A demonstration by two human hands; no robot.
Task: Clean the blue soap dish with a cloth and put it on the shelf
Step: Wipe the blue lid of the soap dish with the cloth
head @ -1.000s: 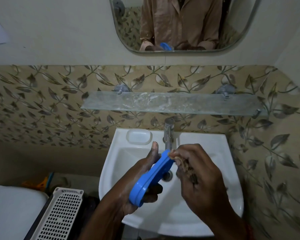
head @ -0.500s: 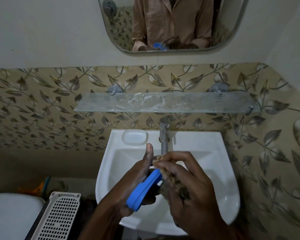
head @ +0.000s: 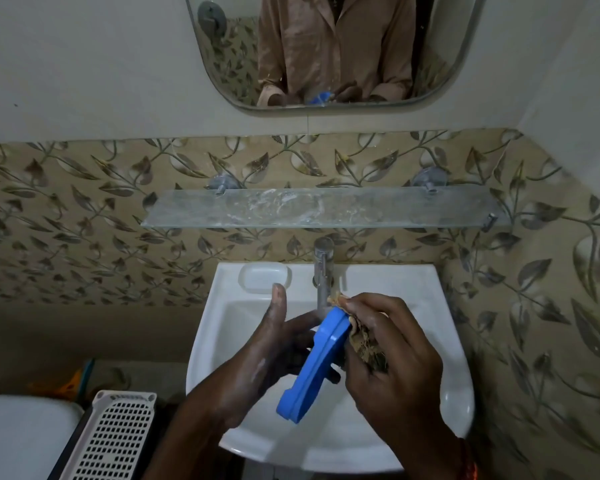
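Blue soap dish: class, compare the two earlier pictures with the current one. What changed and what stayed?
The right hand rubbed the cloth down the blue soap dish, then back up to its top end. The left hand still grips the dish on edge over the sink. The glass shelf stays bare.

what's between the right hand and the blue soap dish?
Head view: a brownish cloth, bunched in the right hand, pressed against the blue soap dish.

No readable text, label, brand, number or sign shows on anything here.
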